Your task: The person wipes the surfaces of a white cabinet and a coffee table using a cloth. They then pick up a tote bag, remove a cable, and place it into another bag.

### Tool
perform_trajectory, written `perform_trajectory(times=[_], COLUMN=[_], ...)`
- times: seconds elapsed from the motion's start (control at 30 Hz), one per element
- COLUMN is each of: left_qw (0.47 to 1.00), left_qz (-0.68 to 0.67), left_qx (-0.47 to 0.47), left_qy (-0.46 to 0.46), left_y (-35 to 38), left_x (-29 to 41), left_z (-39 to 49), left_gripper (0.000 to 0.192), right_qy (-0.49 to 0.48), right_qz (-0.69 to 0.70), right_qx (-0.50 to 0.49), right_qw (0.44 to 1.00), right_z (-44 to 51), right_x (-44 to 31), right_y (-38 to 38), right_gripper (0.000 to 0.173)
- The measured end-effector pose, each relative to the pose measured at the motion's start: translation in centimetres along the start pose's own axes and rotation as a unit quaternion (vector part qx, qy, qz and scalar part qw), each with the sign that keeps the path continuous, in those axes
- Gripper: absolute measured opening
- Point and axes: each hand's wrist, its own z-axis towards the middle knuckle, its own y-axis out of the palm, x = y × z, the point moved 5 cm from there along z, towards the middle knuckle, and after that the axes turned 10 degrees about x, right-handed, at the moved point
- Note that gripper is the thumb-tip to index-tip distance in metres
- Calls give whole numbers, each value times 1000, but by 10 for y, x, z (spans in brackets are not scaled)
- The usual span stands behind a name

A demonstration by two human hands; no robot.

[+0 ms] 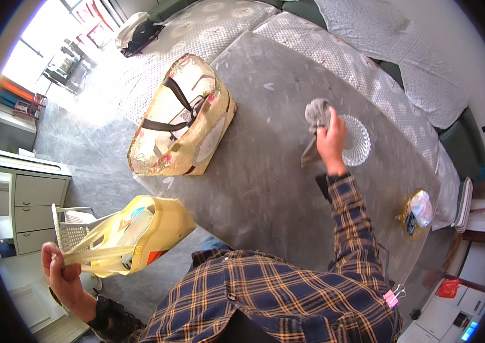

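Observation:
My left hand (pixel 63 274) grips the handles of a yellow tote bag (pixel 169 218), which hangs at the near left edge of the grey table (pixel 268 188). Several items show inside its mouth, too jumbled to name. In my right hand (pixel 331 139) is a bunched grey-brown cloth (pixel 318 112), with a loose corner hanging below my fingers. Right beside that hand, a clear ribbed glass bowl (pixel 358 139) stands on the table, partly hidden by it. A large cream floral bag (pixel 217 133) with dark handles stands at the table's left, its top gaping.
A small amber dish (pixel 409 218) holding wrapped items sits near the table's right edge. Quilted seating (pixel 345 73) runs along the far sides, with a dark bag (pixel 142 36) on it. A wicker chair (pixel 73 229) stands at left. A pink binder clip (pixel 391 299) is on my shirt.

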Motion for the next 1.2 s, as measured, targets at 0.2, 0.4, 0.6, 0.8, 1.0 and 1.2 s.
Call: perform_trajectory(times=[0.2, 0.4, 0.6, 0.8, 1.0, 1.2], left_qw=[993, 980, 985, 987, 992, 994], left_qz=[23, 53, 33, 16, 28, 17], left_qx=[101, 167, 140, 134, 104, 95], left_qy=[-57, -90, -98, -90, -70, -58], left_y=[-38, -60, -37, -30, -41, -45], left_x=[-25, -28, -21, -23, -11, -5], left_z=[12, 28, 31, 20, 12, 3], left_gripper=[6, 10, 8, 8, 9, 9], right_qy=[168, 267, 24, -75, -143, -165], right_qz=[-164, -307, -174, -100, -7, 183], right_qx=[-98, -159, -231, -295, -276, -284], right_qw=[967, 899, 957, 947, 951, 927], right_z=[82, 80, 75, 13, -65, -173], right_x=[67, 89, 35, -19, -74, -137], right_y=[124, 204, 265, 244, 180, 69], right_gripper=[66, 66, 57, 60, 58, 35])
